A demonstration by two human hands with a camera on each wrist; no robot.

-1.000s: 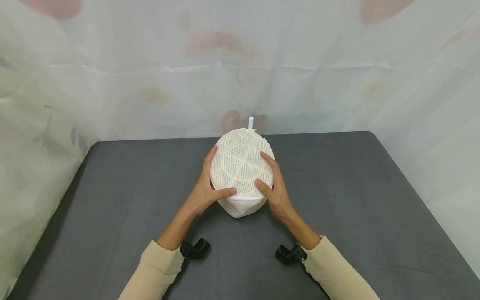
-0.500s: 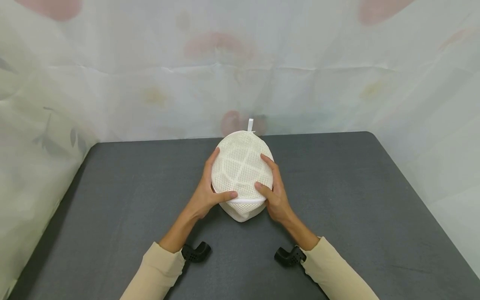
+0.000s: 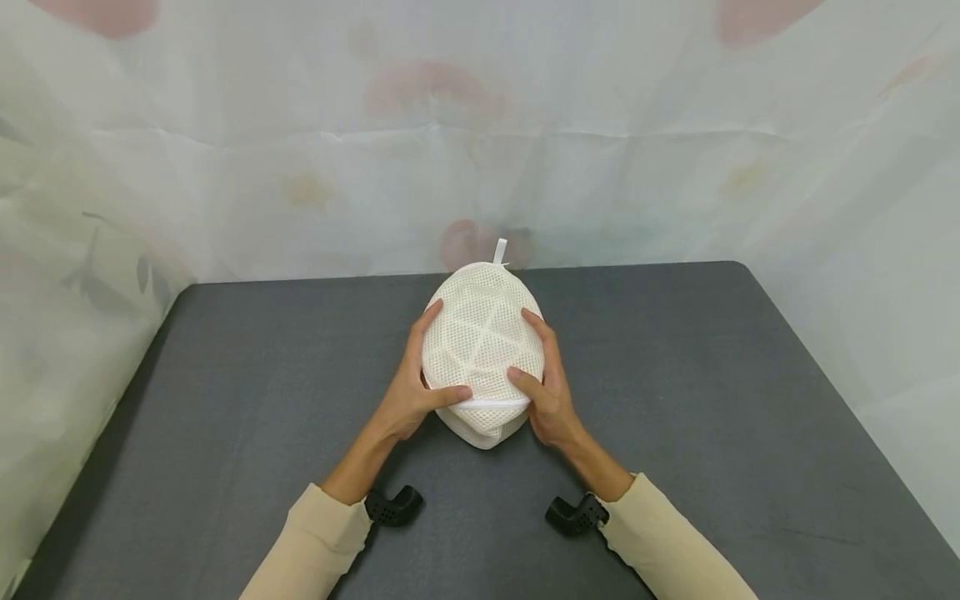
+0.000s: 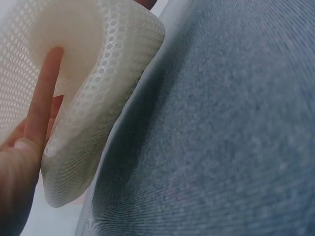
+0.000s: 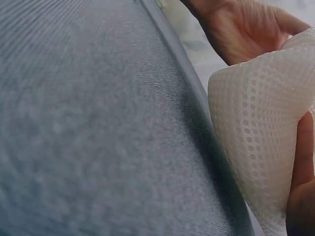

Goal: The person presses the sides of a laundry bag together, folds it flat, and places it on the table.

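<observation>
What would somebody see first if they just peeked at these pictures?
A round white mesh bag sits in the middle of the dark grey table, with a little white loop sticking up at its far end. The left hand and right hand grip it from both sides, thumbs on top. Behind hangs a pale flowery curtain.

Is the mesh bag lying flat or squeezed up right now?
Squeezed up: the mesh bag bulges into a dome between the left hand and right hand.
</observation>
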